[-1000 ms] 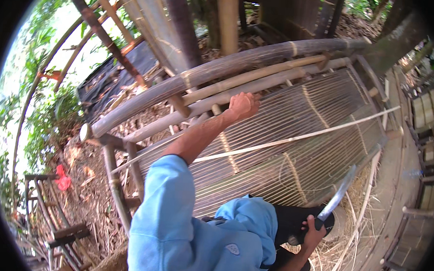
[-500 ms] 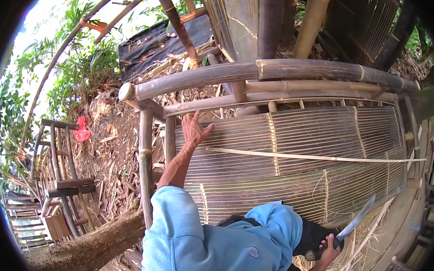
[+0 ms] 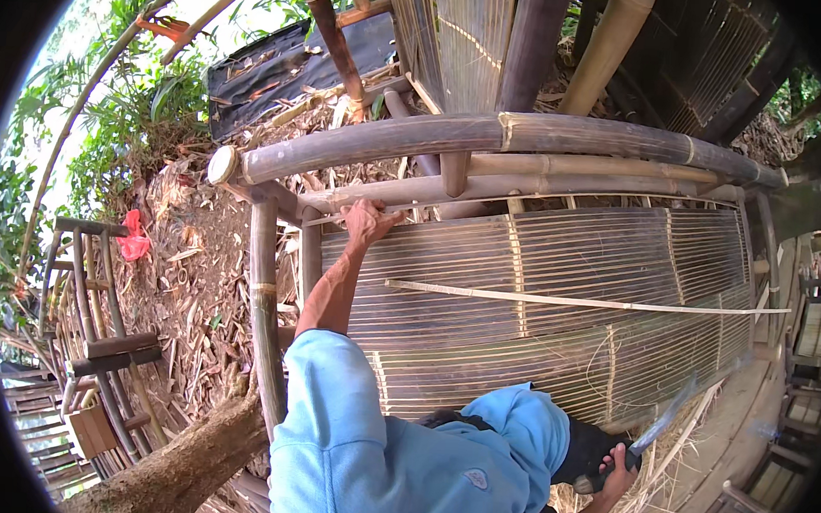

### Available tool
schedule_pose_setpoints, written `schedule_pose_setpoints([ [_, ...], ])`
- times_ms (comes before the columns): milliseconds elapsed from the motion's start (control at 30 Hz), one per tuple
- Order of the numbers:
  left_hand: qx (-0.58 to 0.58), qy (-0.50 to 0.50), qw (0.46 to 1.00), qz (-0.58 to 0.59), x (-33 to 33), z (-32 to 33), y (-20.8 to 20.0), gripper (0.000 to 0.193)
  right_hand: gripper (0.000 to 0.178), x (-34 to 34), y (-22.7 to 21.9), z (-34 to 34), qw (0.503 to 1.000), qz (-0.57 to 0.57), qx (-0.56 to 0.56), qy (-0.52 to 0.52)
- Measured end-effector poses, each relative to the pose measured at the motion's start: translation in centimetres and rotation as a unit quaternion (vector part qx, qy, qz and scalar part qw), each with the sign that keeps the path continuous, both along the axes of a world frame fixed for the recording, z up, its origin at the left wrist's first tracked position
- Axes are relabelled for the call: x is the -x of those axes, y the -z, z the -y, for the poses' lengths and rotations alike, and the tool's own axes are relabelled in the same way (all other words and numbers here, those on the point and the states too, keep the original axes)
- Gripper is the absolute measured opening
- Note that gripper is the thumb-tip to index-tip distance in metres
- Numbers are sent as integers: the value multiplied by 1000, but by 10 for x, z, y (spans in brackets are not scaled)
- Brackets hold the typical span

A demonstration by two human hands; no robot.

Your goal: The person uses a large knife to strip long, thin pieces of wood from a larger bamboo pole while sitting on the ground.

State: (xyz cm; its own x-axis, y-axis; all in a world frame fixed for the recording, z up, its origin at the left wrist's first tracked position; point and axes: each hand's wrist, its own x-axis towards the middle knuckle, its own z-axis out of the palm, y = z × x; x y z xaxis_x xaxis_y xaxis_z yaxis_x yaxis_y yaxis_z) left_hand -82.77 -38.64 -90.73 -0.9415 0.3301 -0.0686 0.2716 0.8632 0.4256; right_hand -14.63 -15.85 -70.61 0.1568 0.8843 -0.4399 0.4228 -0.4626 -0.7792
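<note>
My left hand (image 3: 368, 221) is at the far left of a slatted bamboo bench. Its fingers are bent around a thin bamboo strip (image 3: 432, 201) that runs along the back edge of the seat, just below the rail. The slatted seat (image 3: 438, 258) is made of dark bamboo slats tied with pale lashings. Low on the right, my right hand (image 3: 616, 471) grips the handle of a machete (image 3: 664, 422), its blade slanting up and away to the right. Across the seat lies a loose pale bamboo strip (image 3: 557, 299), touched by neither hand.
A thick bamboo rail (image 3: 389, 140) curves behind the seat, joined to a post (image 3: 262, 295) at left. Pale shavings (image 3: 664, 474) lie near the machete. A tree trunk (image 3: 177, 458) and a bamboo frame (image 3: 109, 343) stand at left, with a red plastic bag (image 3: 134, 237) nearby.
My left hand has moved slightly up to the back edge, and its spread fingers have closed on the thin strip. The right hand still holds the machete low. The view has shifted a little.
</note>
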Motion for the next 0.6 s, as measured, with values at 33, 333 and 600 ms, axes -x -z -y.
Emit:
schedule_pose_setpoints([
  [33, 2, -5, 1000, 0, 1, 5, 2, 63, 27, 4, 0, -1, 1000, 0, 4, -9],
  [333, -98, 1, 992, 73, -16, -18, -39, 60, 29, 10, -2, -3, 1000, 14, 3, -19],
  [600, -133, 4, 985, 110, -27, -23, -32, 52, 31, 4, 1, -3, 1000, 12, 8, -11],
])
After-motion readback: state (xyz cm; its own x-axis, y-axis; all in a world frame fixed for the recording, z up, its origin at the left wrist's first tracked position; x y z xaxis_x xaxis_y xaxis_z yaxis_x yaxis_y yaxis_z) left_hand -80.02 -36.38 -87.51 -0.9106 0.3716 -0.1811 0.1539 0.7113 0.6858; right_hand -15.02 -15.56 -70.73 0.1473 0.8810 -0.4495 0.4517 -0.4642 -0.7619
